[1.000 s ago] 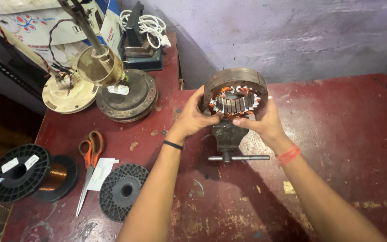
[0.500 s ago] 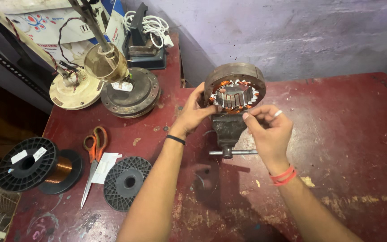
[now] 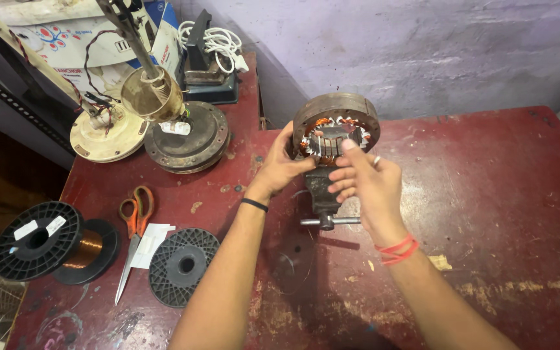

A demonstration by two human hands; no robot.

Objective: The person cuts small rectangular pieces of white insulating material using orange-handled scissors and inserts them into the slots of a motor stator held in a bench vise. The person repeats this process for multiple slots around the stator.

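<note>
At upper centre, the left hand (image 3: 280,170) grips the rim of the stator (image 3: 336,129) clamped in the vise (image 3: 322,191). The right hand (image 3: 364,185), open, touches its windings with a fingertip. Hard prodding could nick the copper or tilt the stator.

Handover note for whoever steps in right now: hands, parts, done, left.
Left hand: steadies the motor stator by its left rim.
Right hand: open, fingertips at the copper windings on the stator's face, holding nothing.
Stator sits upright in the small bench vise on the red table.
Copper wire spool, scissors and an empty black spool lie to the left.
Done: stator mounted, coils in the slots.
Left: cannot tell how far the winding is.
</note>
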